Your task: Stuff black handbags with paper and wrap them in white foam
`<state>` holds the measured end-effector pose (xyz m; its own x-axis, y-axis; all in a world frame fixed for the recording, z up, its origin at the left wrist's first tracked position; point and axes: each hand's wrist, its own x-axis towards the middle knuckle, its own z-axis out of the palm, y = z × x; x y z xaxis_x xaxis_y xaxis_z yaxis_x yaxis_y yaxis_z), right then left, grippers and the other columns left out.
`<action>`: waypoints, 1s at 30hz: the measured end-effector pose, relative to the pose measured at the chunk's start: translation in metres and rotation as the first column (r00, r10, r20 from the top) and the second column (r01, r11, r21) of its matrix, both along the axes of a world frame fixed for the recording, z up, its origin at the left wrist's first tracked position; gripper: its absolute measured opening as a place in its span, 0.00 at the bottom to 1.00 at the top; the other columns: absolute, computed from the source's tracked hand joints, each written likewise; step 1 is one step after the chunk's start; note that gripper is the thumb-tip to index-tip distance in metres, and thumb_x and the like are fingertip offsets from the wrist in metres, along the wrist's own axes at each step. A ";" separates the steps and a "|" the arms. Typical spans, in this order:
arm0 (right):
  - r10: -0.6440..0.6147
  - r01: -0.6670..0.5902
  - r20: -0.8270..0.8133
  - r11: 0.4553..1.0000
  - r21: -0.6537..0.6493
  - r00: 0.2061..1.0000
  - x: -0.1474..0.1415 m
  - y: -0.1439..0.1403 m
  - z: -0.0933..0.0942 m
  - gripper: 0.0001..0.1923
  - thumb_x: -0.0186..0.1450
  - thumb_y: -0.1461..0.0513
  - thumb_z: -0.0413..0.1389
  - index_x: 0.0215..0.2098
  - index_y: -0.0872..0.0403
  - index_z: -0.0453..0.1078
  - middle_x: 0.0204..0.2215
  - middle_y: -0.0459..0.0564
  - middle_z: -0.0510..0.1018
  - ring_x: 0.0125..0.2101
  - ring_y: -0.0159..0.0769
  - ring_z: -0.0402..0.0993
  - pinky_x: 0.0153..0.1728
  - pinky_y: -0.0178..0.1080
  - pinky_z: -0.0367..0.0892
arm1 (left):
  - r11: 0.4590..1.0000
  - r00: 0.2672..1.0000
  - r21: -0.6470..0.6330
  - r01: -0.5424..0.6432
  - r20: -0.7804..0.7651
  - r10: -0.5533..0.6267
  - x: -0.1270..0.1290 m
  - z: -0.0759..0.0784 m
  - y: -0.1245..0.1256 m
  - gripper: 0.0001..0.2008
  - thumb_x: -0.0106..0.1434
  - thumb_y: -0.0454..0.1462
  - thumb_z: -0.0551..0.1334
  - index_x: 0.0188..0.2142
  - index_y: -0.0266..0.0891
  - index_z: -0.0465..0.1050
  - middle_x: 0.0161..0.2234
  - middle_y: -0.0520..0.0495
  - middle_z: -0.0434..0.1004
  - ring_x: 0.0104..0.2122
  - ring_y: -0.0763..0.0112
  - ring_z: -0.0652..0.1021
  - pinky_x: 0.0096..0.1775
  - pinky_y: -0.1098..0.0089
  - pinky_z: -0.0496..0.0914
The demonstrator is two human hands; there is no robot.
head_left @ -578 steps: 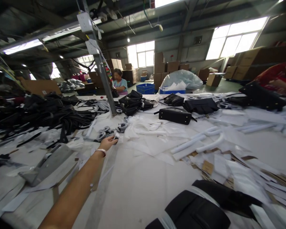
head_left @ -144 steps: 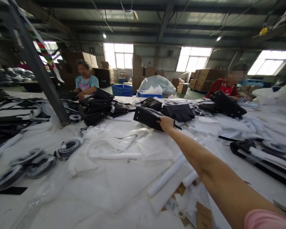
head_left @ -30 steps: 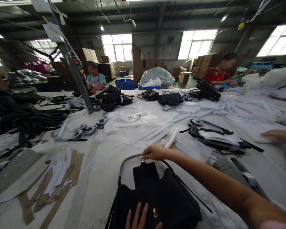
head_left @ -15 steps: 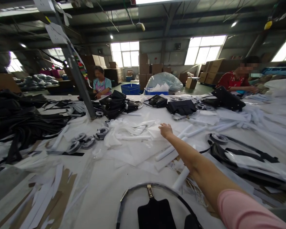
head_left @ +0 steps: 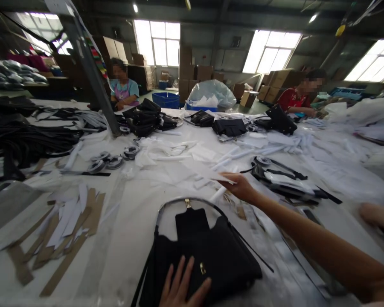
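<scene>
Brown cardboard strips point(head_left: 67, 238) and white paper offcuts lie fanned on the white table point(head_left: 134, 221) at your left, flat and sharp-edged, with small grey tape rolls point(head_left: 110, 161) beyond them. Your left hand point(head_left: 181, 290) lies flat with fingers spread on the black handbag point(head_left: 201, 251), which sits on the table straight in front of you, close to the near edge. The bag is matte, soft-looking leather with a rounded flap, a small gold clasp point(head_left: 202, 268) and a thin arched handle point(head_left: 185, 202) wrapped in something pale, joined by a gold fitting. Your right hand point(head_left: 241, 187) reaches past the handle and pinches a thin white sheet point(head_left: 208, 170) between thumb and fingers. Farther right, black straps point(head_left: 281, 177) rest on the white wrapping. At the far side, a blue crate point(head_left: 166, 99) stands beside a clear plastic sack point(head_left: 211, 94) of white material.
</scene>
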<state>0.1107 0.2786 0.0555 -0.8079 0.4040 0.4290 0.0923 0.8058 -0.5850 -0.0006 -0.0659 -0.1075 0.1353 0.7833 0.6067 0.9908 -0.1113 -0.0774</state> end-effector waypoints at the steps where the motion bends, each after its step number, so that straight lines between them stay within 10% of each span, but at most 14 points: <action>1: 0.127 -0.125 0.063 0.992 -0.034 0.990 0.013 -0.022 -0.005 0.16 0.70 0.58 0.53 0.52 0.49 0.76 0.50 0.50 0.80 0.49 0.40 0.77 0.53 0.40 0.70 | 0.999 0.998 -0.053 0.010 0.060 -0.007 0.002 0.010 -0.008 0.33 0.61 0.53 0.64 0.64 0.60 0.60 0.61 0.46 0.69 0.64 0.54 0.65 0.60 0.54 0.63; 5: 0.426 -0.382 0.418 0.905 -0.189 0.803 0.051 -0.087 -0.020 0.25 0.64 0.68 0.54 0.58 0.45 0.72 0.57 0.48 0.75 0.58 0.40 0.69 0.61 0.43 0.62 | 0.970 0.981 -0.245 -0.002 0.188 0.050 0.005 0.039 -0.019 0.31 0.63 0.48 0.64 0.65 0.61 0.58 0.61 0.47 0.69 0.60 0.53 0.70 0.61 0.49 0.62; 13: 0.464 -0.244 0.611 0.879 -0.411 0.642 0.053 -0.114 0.009 0.22 0.62 0.50 0.62 0.52 0.49 0.77 0.51 0.49 0.79 0.53 0.46 0.75 0.56 0.41 0.66 | 0.955 0.976 -0.295 0.032 0.214 0.034 0.009 0.046 -0.019 0.30 0.63 0.44 0.66 0.63 0.60 0.62 0.60 0.46 0.70 0.61 0.48 0.69 0.60 0.42 0.64; 17: 0.069 -0.093 0.710 0.996 -0.005 0.701 0.029 -0.139 -0.008 0.29 0.70 0.43 0.49 0.34 0.56 0.80 0.31 0.56 0.83 0.38 0.47 0.79 0.53 0.46 0.65 | 0.952 0.966 -0.306 0.022 0.252 0.059 0.011 0.041 -0.021 0.24 0.63 0.47 0.65 0.58 0.55 0.69 0.60 0.44 0.70 0.63 0.49 0.66 0.63 0.44 0.60; 20: -0.095 -0.100 0.600 0.954 0.284 0.794 0.022 -0.163 -0.036 0.26 0.68 0.45 0.54 0.45 0.58 0.77 0.37 0.60 0.81 0.44 0.51 0.77 0.61 0.55 0.55 | 0.949 0.955 -0.314 0.034 0.290 0.061 0.011 0.035 -0.022 0.22 0.62 0.47 0.65 0.56 0.53 0.72 0.58 0.45 0.73 0.62 0.49 0.67 0.64 0.44 0.57; 25: 0.105 -0.214 0.489 0.961 0.173 0.866 0.033 -0.181 -0.060 0.21 0.74 0.55 0.48 0.63 0.48 0.65 0.65 0.55 0.63 0.65 0.48 0.56 0.65 0.53 0.51 | 0.957 0.965 -0.281 0.076 0.261 0.000 0.009 0.028 -0.022 0.21 0.66 0.41 0.61 0.58 0.49 0.70 0.56 0.45 0.74 0.62 0.51 0.67 0.65 0.43 0.55; 30: 0.039 -0.131 0.581 0.985 0.116 0.813 0.030 -0.193 -0.067 0.24 0.74 0.51 0.46 0.65 0.48 0.63 0.66 0.55 0.61 0.66 0.55 0.53 0.64 0.64 0.47 | 0.974 0.952 -0.207 0.095 0.305 -0.028 0.008 0.032 -0.021 0.17 0.67 0.41 0.59 0.55 0.45 0.72 0.52 0.45 0.77 0.59 0.56 0.71 0.65 0.45 0.58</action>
<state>0.1409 0.0854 -0.0111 -0.9531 0.2930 -0.0765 0.3016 0.8966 -0.3241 0.0074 -0.0874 -0.0757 0.0263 0.8959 0.4435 0.9552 -0.1533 0.2530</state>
